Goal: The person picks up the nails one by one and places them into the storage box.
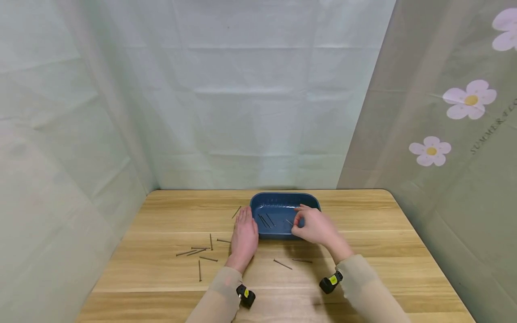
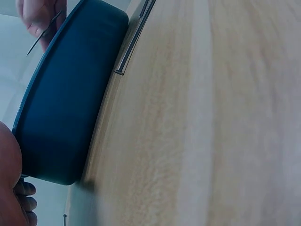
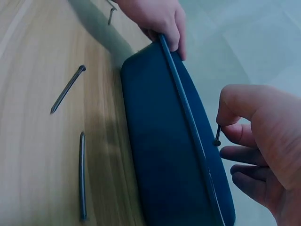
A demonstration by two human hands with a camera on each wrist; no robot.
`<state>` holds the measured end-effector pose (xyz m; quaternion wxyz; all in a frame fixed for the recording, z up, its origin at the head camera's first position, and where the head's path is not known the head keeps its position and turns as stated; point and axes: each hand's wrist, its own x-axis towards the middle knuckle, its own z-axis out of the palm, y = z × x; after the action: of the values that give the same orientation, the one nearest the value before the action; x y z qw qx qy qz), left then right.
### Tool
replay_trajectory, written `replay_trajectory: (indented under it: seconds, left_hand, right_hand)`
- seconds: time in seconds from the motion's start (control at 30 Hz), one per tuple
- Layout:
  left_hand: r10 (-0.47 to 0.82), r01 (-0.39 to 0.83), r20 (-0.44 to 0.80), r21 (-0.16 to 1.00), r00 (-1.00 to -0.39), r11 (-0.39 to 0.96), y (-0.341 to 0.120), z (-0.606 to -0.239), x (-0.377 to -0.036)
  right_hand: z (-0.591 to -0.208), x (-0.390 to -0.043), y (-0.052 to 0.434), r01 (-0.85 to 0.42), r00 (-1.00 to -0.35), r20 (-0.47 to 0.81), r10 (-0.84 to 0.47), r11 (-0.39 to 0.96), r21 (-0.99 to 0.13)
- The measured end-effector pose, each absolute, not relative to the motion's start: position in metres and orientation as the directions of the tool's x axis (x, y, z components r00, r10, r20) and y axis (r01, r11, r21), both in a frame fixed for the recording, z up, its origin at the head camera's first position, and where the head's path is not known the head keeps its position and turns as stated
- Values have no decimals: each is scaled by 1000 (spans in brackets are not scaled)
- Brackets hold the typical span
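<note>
A deep blue rectangular tray [image 1: 278, 236] stands on the wooden table with several dark nails [image 1: 264, 220] lying at its left inside. My left hand [image 1: 244, 235] holds the tray's left end, its thumb at the rim and its fingers along the outer wall. Over the tray's right part, my right hand [image 1: 317, 226] pinches one nail [image 3: 217, 136] between thumb and forefinger. That nail is tilted, its head showing in the right wrist view and its point in the left wrist view. The right hand's other fingers are loosely bent, apart from the nail.
Several loose nails [image 1: 198, 251] lie scattered on the table [image 1: 161, 287] left of my left hand. Two more nails, one angled [image 1: 282, 264] and one nearly level [image 1: 302, 260], lie in front of the tray. Pale curtains [image 1: 250, 112] hang behind the table and at both sides.
</note>
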<state>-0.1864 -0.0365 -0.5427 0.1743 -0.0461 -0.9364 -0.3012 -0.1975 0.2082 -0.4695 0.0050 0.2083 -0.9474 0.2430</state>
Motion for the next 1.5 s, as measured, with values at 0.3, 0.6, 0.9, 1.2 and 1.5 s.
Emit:
replay_trajectory:
  seconds: [0.3, 0.6, 0.9, 1.2, 1.5]
  left_hand:
    - [-16, 195, 361, 541, -932, 818, -36, -544, -187]
    - [-19, 206, 381, 540, -924, 816, -36, -544, -188]
    - [-16, 205, 377, 537, -926, 818, -35, -541, -187]
    - [-6, 213, 387, 519, -922, 828, -35, -541, -187]
    - [-11, 203, 361, 549, -932, 811, -36, -542, -188]
  right_hand:
    - [-478, -219, 184, -301, -943, 33, -331, 807, -508]
    - [-488, -234, 168, -239, -961, -15, -275, 859, -453]
    - [-495, -238, 155, -190, -967, -76, -243, 888, -419]
    - [-500, -245, 141, -155, -976, -91, -199, 923, -352]
    - [-502, -248, 130, -143, -981, -80, -175, 941, -308]
